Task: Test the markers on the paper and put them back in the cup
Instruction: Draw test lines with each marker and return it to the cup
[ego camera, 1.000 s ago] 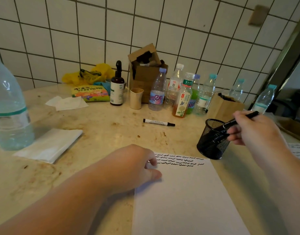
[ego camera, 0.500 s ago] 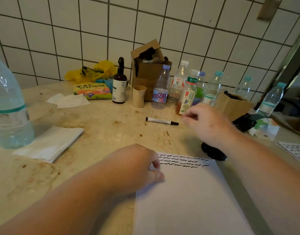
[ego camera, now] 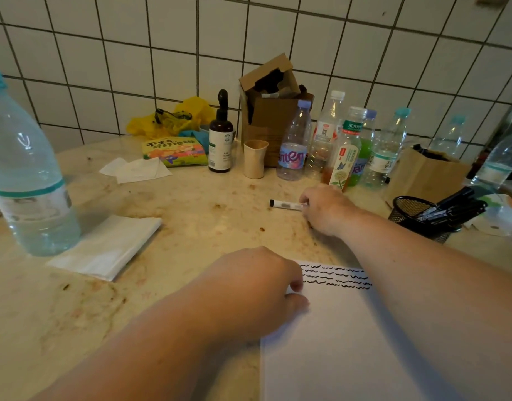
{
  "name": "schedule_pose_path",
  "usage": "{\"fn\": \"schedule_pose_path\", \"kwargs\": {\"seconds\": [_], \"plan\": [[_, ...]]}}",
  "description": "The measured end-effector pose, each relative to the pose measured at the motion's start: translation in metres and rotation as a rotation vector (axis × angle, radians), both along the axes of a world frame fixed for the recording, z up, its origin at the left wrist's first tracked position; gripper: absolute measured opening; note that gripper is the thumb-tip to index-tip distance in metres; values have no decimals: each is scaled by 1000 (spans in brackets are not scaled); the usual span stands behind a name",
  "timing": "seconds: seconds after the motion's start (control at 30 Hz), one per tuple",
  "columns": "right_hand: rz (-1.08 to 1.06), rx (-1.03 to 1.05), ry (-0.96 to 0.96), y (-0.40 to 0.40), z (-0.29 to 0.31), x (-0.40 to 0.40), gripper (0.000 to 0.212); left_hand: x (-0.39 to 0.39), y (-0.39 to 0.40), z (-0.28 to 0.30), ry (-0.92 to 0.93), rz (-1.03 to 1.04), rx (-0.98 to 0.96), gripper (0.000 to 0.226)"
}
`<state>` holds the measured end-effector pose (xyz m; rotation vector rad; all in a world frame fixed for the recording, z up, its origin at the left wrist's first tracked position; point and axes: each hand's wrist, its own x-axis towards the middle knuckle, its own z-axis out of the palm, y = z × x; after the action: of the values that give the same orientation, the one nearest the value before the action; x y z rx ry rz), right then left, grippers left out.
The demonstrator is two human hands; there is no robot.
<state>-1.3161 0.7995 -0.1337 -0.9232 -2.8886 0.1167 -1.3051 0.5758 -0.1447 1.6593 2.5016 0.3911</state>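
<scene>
While the head view is looking down on the desk (ego camera: 191, 227), the right hand (ego camera: 325, 208) is closing its grip around the cap end of a lone marker (ego camera: 285, 204) lying flat beyond the paper (ego camera: 350, 342). The left hand (ego camera: 257, 287) is pressing the sheet's corner, fingers curled, grasping nothing. The marker is likely light, stiff and smooth, prone to rolling; pinching mid-barrel seems safest. The mesh cup (ego camera: 413, 215) is sitting to the right, holding other markers.

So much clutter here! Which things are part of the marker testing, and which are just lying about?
Part of the job: marker, right hand, paper, left hand, mesh cup.

Lying about: big water bottle, napkin, brown dropper bottle, cardboard box, drink bottles.
</scene>
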Motion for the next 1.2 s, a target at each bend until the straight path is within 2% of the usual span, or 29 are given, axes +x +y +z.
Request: {"fn": "schedule_pose_path", "kwargs": {"seconds": [0.13,0.23,0.3,0.43,0.6,0.7,0.8,0.93,1.03,1.13,1.2], "plan": [[-36,30,-22,4,-8,1,30,1,-1,1,2,-1,11,37],[-62,-3,111,-5,-2,10,23,0,-2,0,-12,-6,21,36],[-60,-185,257,-15,7,24,15,-1,-3,0,-16,-7,27,35],[-46,-587,446,-42,26,80,26,-1,-3,0,-49,16,53,35],[14,-953,660,-66,30,153,21,3,-2,1,-157,23,126,40],[91,-1166,738,-71,14,171,20,10,-1,2,-278,-11,213,30],[190,-1381,803,-72,-2,173,14,15,0,4,-309,-50,251,15],[299,-1380,834,-76,-11,169,23,19,3,4,-281,-61,244,5],[334,-1284,835,-77,-11,169,21,17,1,6,-290,-74,173,20],[433,-1207,814,-75,-8,173,24,15,-5,10,-527,-188,87,23],[503,-1196,807,-77,-6,175,18,15,-8,14,-682,-274,48,24]]}}
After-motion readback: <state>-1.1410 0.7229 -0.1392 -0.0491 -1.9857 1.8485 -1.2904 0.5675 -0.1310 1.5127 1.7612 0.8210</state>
